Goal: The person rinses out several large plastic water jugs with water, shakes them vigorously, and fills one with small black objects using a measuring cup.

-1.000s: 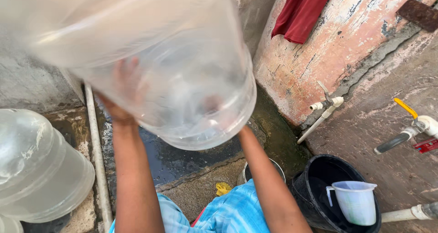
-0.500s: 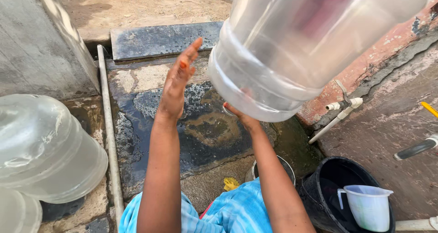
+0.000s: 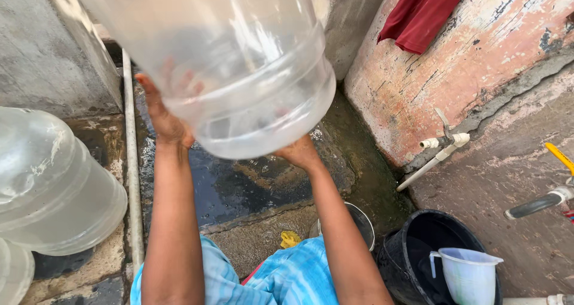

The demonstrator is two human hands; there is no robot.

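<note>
A large clear plastic water jug (image 3: 233, 66) fills the upper middle of the view, raised up in the air in front of the camera with its round base tipped down toward the person. The left hand (image 3: 164, 117) presses against the jug's left side, fingers spread and showing dimly through the plastic, and the right hand (image 3: 299, 152) cups under the base's lower right edge, so both hands are grasping the jug between them. Below lies a wet, dark concrete floor (image 3: 251, 185), with a thin white pipe (image 3: 131, 179) running along its left edge. Another clear plastic jug (image 3: 54, 185) lies on its side at far left. At lower right stands a black bucket (image 3: 418, 245) holding a pale plastic measuring jug (image 3: 469, 275), near a white wall tap (image 3: 445, 140) and a hanging red cloth (image 3: 421, 12).
</note>
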